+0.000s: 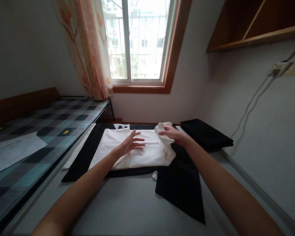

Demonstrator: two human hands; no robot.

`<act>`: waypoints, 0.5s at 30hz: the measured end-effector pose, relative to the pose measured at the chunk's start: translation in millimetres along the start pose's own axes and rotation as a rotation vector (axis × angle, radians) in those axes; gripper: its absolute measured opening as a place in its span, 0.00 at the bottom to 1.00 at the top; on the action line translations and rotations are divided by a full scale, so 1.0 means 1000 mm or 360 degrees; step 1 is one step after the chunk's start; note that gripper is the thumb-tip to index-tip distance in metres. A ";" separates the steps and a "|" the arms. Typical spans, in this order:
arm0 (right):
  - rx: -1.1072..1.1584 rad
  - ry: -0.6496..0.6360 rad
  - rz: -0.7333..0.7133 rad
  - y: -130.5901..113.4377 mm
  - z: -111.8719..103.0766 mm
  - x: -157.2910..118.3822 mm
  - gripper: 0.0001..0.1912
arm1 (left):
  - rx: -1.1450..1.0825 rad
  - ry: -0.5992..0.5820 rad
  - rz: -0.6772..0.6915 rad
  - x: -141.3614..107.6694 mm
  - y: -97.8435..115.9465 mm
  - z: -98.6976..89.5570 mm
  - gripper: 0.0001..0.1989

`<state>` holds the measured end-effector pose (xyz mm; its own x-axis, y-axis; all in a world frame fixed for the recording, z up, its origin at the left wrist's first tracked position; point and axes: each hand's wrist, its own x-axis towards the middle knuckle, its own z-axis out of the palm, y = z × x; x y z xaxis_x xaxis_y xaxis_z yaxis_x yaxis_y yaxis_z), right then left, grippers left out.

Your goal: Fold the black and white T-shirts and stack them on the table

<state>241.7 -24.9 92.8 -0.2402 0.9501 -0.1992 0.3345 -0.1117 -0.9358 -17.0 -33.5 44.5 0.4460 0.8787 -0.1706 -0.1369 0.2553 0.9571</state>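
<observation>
A white garment [145, 155], folded into a rough rectangle, lies on top of a spread black garment [179, 186]. My right hand [173, 134] grips the bunched right end of the white cloth and holds it slightly raised. Over the middle of the white garment is my left hand [132, 143], its fingers spread and holding nothing. Whether its palm touches the cloth I cannot tell. One sleeve-like part of the black garment reaches toward me at the lower right. A small white tag-like piece [154, 175] shows at its near edge.
Both garments lie on a grey tabletop [127, 203]. A folded black cloth stack [204, 133] sits at the back right. Left is a bed with a checked mattress [71, 114] and white paper [17, 149]. Cables [252, 98] hang on the right wall, below a wooden shelf [255, 41].
</observation>
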 end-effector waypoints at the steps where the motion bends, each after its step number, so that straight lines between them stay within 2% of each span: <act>1: 0.0035 -0.0226 -0.0013 -0.006 0.016 0.004 0.21 | -0.0124 -0.0018 -0.0071 -0.001 0.000 0.001 0.39; 2: 0.0012 -0.0488 0.0004 -0.010 0.029 0.008 0.22 | -0.0189 -0.0015 -0.0135 -0.003 0.000 0.001 0.41; 3: -0.0041 -0.0623 -0.0027 -0.011 0.038 0.012 0.21 | -0.0202 0.0007 -0.0175 -0.004 -0.001 0.001 0.42; 4: -0.0105 -0.0663 -0.0077 -0.010 0.044 0.018 0.20 | -0.0177 0.0049 -0.0183 -0.004 -0.002 0.001 0.42; 5: -0.0185 -0.0604 -0.0150 -0.008 0.046 0.024 0.19 | -0.0127 0.0097 -0.0163 -0.004 -0.005 0.002 0.44; 6: -0.0278 -0.0445 -0.0244 -0.004 0.046 0.031 0.17 | -0.0063 0.0137 -0.0127 -0.004 -0.007 0.003 0.46; 9: -0.0651 0.0230 -0.0464 0.012 0.033 0.057 0.13 | 0.0202 0.0201 0.0021 -0.003 -0.014 0.005 0.51; 11: -0.0930 0.0543 -0.0469 0.023 0.026 0.073 0.15 | 0.0452 0.0159 0.0091 -0.002 -0.017 0.005 0.45; 13: -0.1179 0.0646 -0.0411 0.031 0.026 0.087 0.19 | 0.0706 0.0097 0.0136 -0.001 -0.018 0.003 0.35; 15: -0.1394 0.0613 -0.0339 0.035 0.032 0.098 0.21 | 0.0886 0.0071 0.0169 -0.001 -0.019 0.002 0.30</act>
<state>200.4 55.2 31.0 -0.1121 0.9727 0.2030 0.9139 0.1811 -0.3632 -13.1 -39.8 27.0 0.4160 0.9071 -0.0645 0.3134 -0.0764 0.9465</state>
